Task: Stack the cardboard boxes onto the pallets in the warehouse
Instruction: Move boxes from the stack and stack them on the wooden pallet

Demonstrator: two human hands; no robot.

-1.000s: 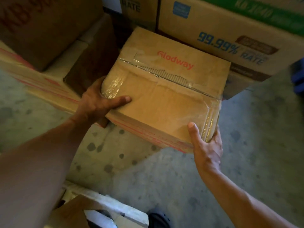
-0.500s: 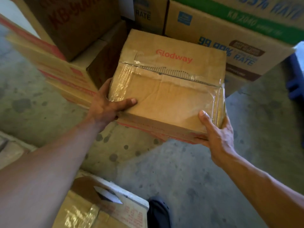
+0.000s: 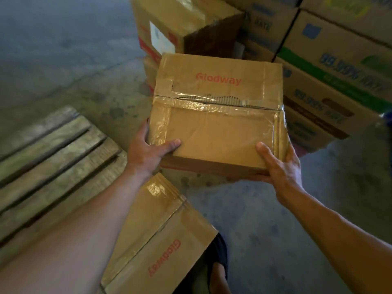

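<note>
We see a grey concrete floor [image 3: 63, 49] filling the upper left and lower right of the frame, mottled with dark spots [image 3: 116, 112] near the centre. At the bottom centre, a dark shoe [image 3: 220, 249] stands on it.

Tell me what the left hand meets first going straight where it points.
The Glodway box it grips: the left hand is against its near left corner. Beyond, probably the red-striped carton stack; depth unclear.

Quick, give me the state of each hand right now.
Left hand: grips the near left corner of the Glodway cardboard box.
Right hand: grips the box's near right corner, thumb on top.
</note>
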